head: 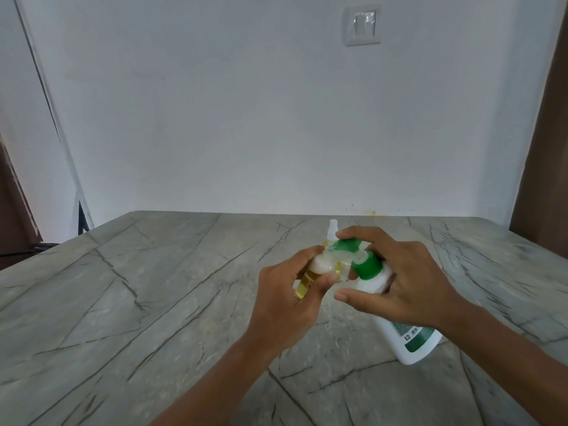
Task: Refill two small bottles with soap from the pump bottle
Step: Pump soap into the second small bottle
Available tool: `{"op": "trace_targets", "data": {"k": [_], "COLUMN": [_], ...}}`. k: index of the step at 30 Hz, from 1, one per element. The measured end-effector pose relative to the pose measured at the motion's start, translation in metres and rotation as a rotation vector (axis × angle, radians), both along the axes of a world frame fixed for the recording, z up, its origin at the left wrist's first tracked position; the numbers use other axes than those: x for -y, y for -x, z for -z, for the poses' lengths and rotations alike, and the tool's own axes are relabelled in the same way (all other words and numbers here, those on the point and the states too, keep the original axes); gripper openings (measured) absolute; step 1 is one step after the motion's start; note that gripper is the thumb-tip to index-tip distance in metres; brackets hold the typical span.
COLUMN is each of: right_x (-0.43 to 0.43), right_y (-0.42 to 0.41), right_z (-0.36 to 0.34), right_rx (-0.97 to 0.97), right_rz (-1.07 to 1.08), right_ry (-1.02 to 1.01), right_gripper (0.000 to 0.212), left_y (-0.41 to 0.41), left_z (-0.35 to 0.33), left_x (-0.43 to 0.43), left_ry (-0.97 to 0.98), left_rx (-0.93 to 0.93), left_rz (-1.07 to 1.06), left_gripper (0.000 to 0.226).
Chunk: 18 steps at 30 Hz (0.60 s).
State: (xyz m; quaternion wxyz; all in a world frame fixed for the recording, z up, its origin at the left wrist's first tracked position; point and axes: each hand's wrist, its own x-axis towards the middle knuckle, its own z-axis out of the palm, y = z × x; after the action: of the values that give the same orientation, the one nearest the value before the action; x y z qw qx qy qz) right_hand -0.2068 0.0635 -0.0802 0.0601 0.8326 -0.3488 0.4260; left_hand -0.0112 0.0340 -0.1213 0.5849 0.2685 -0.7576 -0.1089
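Observation:
A white pump bottle (412,339) with a green pump head (349,245) and green collar leans tilted on the table, its base on the surface at the right. My right hand (402,281) grips its neck, with the index finger lying over the pump head. My left hand (287,299) holds a small bottle with a yellow label (304,284), tilted, its mouth up against the pump's nozzle; white soap shows at the mouth. A second small clear bottle with a white spray top (333,229) stands just behind my hands, mostly hidden.
The grey marble-patterned table (153,302) runs back to a white wall carrying a switch plate (362,24). Brown panels stand at the far left and far right edges.

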Motion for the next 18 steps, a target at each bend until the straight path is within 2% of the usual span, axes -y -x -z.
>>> {"op": "trace_targets", "data": {"k": [3, 13, 18], "right_x": [0.0006, 0.0013, -0.0003], "right_y": [-0.0006, -0.0035, 0.0008], "right_z": [-0.0003, -0.0028, -0.0074], "right_rx": [0.007, 0.108, 0.033], "right_rz": [0.002, -0.01, -0.017], "right_ry": [-0.008, 0.036, -0.079], "right_gripper": [0.071, 0.06, 0.06], "left_y": [0.0004, 0.0026, -0.0021], "left_z": [0.0004, 0.0032, -0.0004], "left_x": [-0.0001, -0.0003, 0.0009], "left_ry": [-0.014, 0.0, 0.006], "left_rx": [-0.004, 0.011, 0.065], "left_rz": [0.002, 0.003, -0.05], "left_gripper": [0.041, 0.044, 0.045]}}
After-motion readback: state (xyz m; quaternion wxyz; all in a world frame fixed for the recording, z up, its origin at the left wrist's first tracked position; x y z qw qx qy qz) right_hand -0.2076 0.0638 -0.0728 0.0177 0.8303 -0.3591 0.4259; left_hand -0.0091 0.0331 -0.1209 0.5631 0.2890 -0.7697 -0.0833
